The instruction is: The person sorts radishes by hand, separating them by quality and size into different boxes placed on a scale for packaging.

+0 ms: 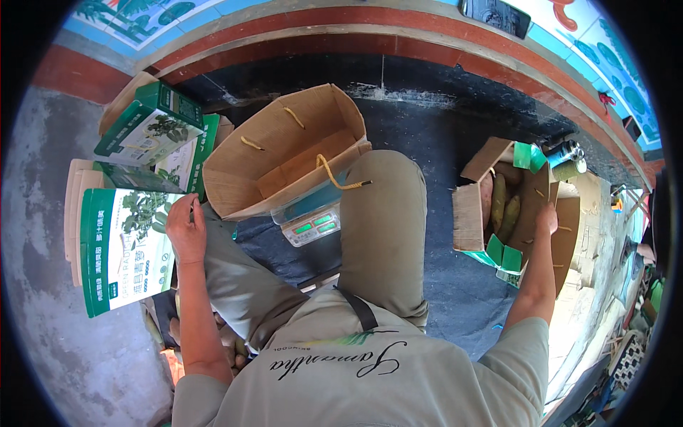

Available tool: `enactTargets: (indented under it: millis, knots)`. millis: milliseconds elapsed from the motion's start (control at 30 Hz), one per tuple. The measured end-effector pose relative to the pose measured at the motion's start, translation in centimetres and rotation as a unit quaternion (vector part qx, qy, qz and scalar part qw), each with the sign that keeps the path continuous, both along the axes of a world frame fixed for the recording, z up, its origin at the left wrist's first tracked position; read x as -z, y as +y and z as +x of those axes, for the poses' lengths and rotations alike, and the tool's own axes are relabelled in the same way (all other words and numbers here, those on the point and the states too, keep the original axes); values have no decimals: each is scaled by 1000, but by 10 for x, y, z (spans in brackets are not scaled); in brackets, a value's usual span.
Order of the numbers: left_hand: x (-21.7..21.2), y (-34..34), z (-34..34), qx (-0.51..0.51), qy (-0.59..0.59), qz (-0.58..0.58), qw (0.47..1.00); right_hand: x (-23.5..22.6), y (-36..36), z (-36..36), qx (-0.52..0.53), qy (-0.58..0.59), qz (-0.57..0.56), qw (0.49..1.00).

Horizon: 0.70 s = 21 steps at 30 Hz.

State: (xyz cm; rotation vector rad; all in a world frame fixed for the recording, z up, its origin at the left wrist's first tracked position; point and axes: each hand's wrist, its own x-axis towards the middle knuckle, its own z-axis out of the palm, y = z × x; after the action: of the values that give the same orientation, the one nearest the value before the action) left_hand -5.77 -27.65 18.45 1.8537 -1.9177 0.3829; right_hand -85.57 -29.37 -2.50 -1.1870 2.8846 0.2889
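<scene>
My left hand (pixel 186 231) is closed at the corner of a green and white cardboard carton (pixel 128 249) printed with leaves, on my left. Over on the right, my right hand (pixel 547 219) grips the side wall of an opened cardboard box (pixel 473 219) with green flaps. Inside that box lie several long green radishes (pixel 499 203) and some pinkish-brown roots (pixel 486 199). In front of me, a large brown carton (pixel 284 153) with yellow rope handles stands open at the top, and its inside holds nothing I can see.
Behind the left carton stand more green and white cartons (pixel 153 124). A scale (pixel 313 226) with green displays sits between my legs, partly under the brown carton. Cans (pixel 565 156) and flattened cardboard (pixel 587 235) lie on the right. A red-edged ledge (pixel 384 43) runs across the back.
</scene>
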Motion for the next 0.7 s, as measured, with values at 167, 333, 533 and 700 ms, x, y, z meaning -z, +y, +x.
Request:
enactTargets:
  millis: [167,333,533,700]
  knots:
    - [15,-15,-5,41,46,-22,998,19,77,-66,-96,52,-87,990]
    - [2,-7,-7,25,2,-53,998,-26,56,61,-120,121,-98,981]
    - [6,-3,-14,41,39,-102,993,-74,11,157,-284,1,-306,909]
    - [7,16,-20,60,78,-115,988,-160,-34,290,-408,-189,-389,804]
